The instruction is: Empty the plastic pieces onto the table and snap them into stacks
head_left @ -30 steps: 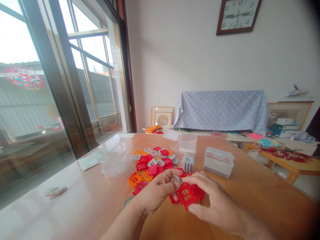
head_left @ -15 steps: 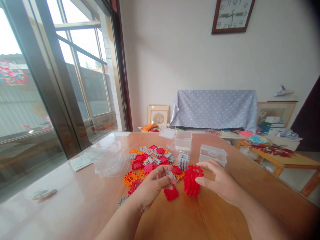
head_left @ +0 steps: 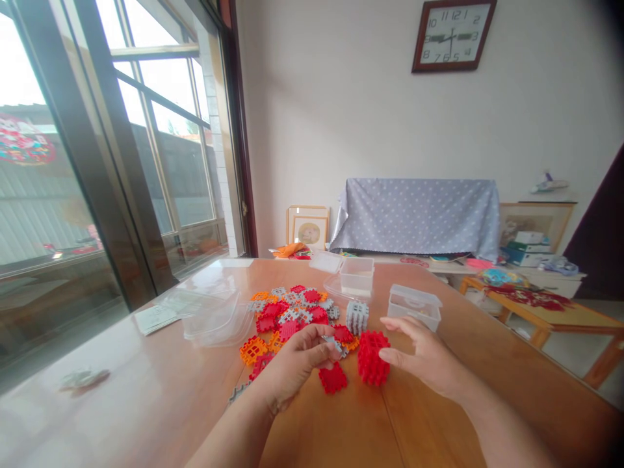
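A red cube (head_left: 373,356) built from interlocking plastic tiles stands on the wooden table (head_left: 146,396). My right hand (head_left: 423,356) is just to its right, fingers spread and loosely curved, close to the cube but not gripping it. My left hand (head_left: 299,364) is curled, pinching a small grey tile (head_left: 336,344) between thumb and fingers. A single red tile (head_left: 333,378) lies flat below that hand. Behind lies a heap of red, orange and grey tiles (head_left: 292,315), and a small grey cube (head_left: 357,316) stands at the heap's right.
Clear plastic boxes (head_left: 414,305) (head_left: 357,276) and lids (head_left: 214,318) sit at the table's far side and left. A paper slip (head_left: 155,318) lies near the window. A low table (head_left: 541,309) with clutter stands to the right.
My right hand set the red cube down upright and let go of it. A loose red tile now lies on the table. The view shifted slightly.
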A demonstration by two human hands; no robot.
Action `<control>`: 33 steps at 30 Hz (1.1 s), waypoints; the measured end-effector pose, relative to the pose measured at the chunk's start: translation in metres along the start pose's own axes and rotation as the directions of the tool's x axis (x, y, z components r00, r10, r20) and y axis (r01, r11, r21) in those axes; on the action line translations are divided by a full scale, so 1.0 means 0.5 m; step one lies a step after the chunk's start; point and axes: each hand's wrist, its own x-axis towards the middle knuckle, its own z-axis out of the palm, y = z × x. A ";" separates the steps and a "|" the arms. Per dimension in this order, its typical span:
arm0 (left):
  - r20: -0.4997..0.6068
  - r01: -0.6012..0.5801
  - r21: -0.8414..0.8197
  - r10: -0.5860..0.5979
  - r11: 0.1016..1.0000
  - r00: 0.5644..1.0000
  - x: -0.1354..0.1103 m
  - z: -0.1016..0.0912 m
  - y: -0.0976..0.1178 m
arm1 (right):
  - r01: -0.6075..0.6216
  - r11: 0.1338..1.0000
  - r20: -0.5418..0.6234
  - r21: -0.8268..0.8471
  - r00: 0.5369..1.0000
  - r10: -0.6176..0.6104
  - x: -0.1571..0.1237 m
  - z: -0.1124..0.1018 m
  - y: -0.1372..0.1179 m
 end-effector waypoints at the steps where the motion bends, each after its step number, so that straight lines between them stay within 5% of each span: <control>1: -0.012 -0.009 0.004 0.009 1.000 1.000 0.001 -0.003 0.002 | -0.005 1.000 -0.007 0.011 1.000 0.005 -0.001 0.000 0.001; 7: -0.208 -0.102 0.064 0.114 0.993 0.972 0.004 -0.048 0.031 | -0.013 0.999 -0.158 0.051 0.987 0.021 0.003 0.011 -0.006; 12: -0.391 -0.099 0.385 0.259 0.917 0.883 0.018 -0.116 0.021 | 0.047 0.997 -0.232 0.067 0.972 -0.030 0.001 0.027 -0.039; 17: -0.372 0.153 0.848 0.365 0.507 0.853 0.022 -0.149 -0.001 | 0.068 0.994 -0.239 0.086 0.970 -0.046 -0.008 0.037 -0.050; 20: -0.335 0.250 0.928 0.330 0.274 0.883 0.021 -0.140 -0.009 | 0.049 0.994 -0.230 0.096 0.973 -0.026 -0.010 0.041 -0.047; 22: -0.320 0.270 0.942 0.295 0.198 0.900 0.023 -0.132 -0.017 | 0.041 0.994 -0.219 0.105 0.976 -0.018 -0.010 0.043 -0.045; 29: -0.298 0.274 0.954 0.284 0.122 0.911 0.038 -0.141 -0.035 | 0.057 0.991 -0.184 0.119 0.982 -0.034 -0.011 0.049 -0.056; 33: -0.358 0.317 0.932 0.318 0.175 0.878 0.043 -0.153 -0.025 | 0.058 0.992 -0.178 0.115 0.983 -0.037 -0.013 0.048 -0.063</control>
